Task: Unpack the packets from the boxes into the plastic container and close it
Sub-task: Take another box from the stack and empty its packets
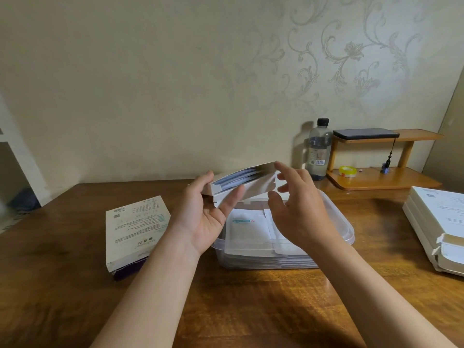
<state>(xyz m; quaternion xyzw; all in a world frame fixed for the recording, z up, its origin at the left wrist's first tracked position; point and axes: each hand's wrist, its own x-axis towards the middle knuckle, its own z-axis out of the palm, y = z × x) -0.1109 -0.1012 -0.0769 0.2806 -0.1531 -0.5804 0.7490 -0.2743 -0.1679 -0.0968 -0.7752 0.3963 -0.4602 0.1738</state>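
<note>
Left hand (200, 222) grips the open box (241, 183): thumb on the top edge, fingers curled under the bottom. The box is in the air, tilted, right over the plastic container (346, 222), probably so anything that slides out drops inside and not onto the counter (251, 310).

Right hand (298, 209) is empty, fingers spread and loose, at the box's right end by the flap. Can't tell if a fingertip actually touches the cardboard. Looks set up to pull the contents out or steady that end.

Packets in the box (238, 178) are still inside, edges showing through the open side. Packets in the container (248, 229) lie flat in a stack and fill a good part of it. The container sits on the counter, centre, uncovered. I can't make out its lid.

The second box (135, 229) lies flat on the counter to the left, within easy reach. Stack of boxes (437, 222) at the far right edge has torn ends, so likely the emptied ones parked out of the way.

My read: mid-task. This box is not yet unloaded, at least one more is waiting, and closing hasn't started.

Risk: packets spilling past the rim if the box tips too fast.
</note>
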